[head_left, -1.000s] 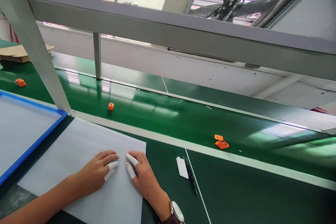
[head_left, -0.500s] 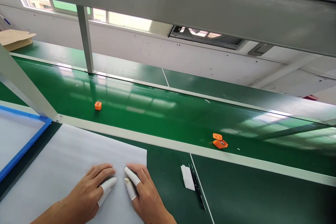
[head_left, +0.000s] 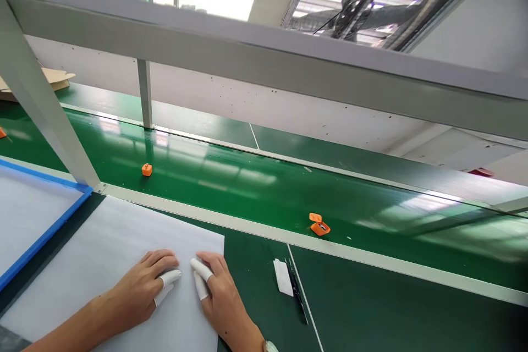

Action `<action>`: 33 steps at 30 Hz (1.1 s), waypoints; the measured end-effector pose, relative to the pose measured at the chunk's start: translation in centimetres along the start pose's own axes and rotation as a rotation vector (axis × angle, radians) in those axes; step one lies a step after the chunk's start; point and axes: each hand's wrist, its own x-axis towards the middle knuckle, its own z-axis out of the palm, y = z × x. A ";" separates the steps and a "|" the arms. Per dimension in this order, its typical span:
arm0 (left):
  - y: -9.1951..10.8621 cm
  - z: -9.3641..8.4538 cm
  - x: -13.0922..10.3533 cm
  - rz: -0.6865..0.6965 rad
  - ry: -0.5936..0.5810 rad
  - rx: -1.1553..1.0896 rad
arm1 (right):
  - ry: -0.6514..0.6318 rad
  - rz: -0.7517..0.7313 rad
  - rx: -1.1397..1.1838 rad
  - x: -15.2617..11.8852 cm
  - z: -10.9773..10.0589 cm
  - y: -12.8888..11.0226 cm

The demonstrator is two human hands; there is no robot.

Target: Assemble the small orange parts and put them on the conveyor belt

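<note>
My left hand rests on a white sheet spread over the dark green bench. White finger cots cover its thumb and index finger, and nothing shows in its grasp. Just to the right, my right hand lies on the same sheet close to its right edge, also with white cots on thumb and index finger and nothing held. The fingers of both hands are stretched out and a little bent, with a narrow gap between the hands. Beyond them, on the green conveyor belt, are an opened orange case and a small orange plug-like block.
Right of my right hand lie a white slip and black tweezers-like tool. A blue-edged white panel is at left. A grey metal beam crosses above the belt; a post stands at left. Cardboard sits far left.
My view has tilted upward, showing more window and ceiling. The orange pieces have shifted left along the belt, and another orange piece appears at the left edge. Both hands stay on the sheet.
</note>
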 end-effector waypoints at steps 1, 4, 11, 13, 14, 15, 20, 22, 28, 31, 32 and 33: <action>-0.1 -0.1 0.0 0.011 -0.009 0.007 | 0.027 0.011 0.015 0.1 0.0 0.0; -0.9 -0.4 0.0 0.031 0.020 0.044 | 0.085 0.021 0.043 0.3 0.2 0.1; -5.6 -3.0 -0.6 -0.178 0.080 0.125 | 0.114 0.010 0.047 0.4 0.7 0.1; -6.7 -3.8 -0.8 -0.259 0.076 0.118 | 0.097 0.003 0.043 0.4 0.7 0.0; -7.0 -4.1 -0.8 -0.287 0.069 0.107 | 0.079 -0.003 0.039 0.4 0.7 0.0; -7.2 -4.3 -0.8 -0.306 0.061 0.092 | 0.063 -0.009 0.035 0.4 0.6 0.0; -6.8 -4.5 -0.4 -0.358 0.060 0.024 | 0.082 0.008 0.031 0.4 0.4 -0.1; -6.6 -4.6 -0.3 -0.368 0.057 0.015 | 0.052 -0.005 0.027 0.4 0.4 -0.2; -7.0 -4.3 -0.6 -0.348 0.068 0.027 | 0.062 0.012 0.053 0.5 0.4 -0.2; -7.2 -4.1 -0.8 -0.325 0.058 0.056 | 0.061 0.013 0.042 0.6 0.5 -0.2; -7.2 -4.1 -0.9 -0.315 0.057 0.065 | 0.065 0.014 0.037 0.6 0.5 -0.2; -7.2 -4.1 -0.9 -0.304 0.058 0.072 | 0.072 0.014 0.032 0.7 0.6 -0.3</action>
